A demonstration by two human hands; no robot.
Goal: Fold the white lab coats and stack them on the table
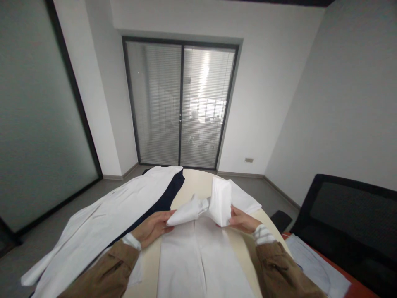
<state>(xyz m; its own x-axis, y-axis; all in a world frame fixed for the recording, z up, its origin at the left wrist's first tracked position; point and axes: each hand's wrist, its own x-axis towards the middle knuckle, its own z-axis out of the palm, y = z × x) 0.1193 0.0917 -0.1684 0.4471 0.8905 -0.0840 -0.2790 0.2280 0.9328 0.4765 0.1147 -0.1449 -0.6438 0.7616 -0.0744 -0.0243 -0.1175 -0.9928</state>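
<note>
A white shirt (182, 260) lies on the round table with its lower part toward me. Its collar end (221, 200) is lifted a little and folded up. My left hand (156, 227) pinches the left tip of the raised white cloth between thumb and fingers. On the other side, my right hand (243, 219) grips the right edge of the collar end, its fingertips partly hidden behind the cloth. Beyond my right hand, another white piece of cloth (243, 195) spreads over the table; whether it is a sleeve I cannot tell.
To the left, a long white garment (108, 207) lies over a dark navy one (175, 188), hanging past the edge of the cream table (198, 178). At right stands a black mesh chair (350, 215) with light folded cloth (322, 265) on its orange seat. Glass doors (181, 103) are behind.
</note>
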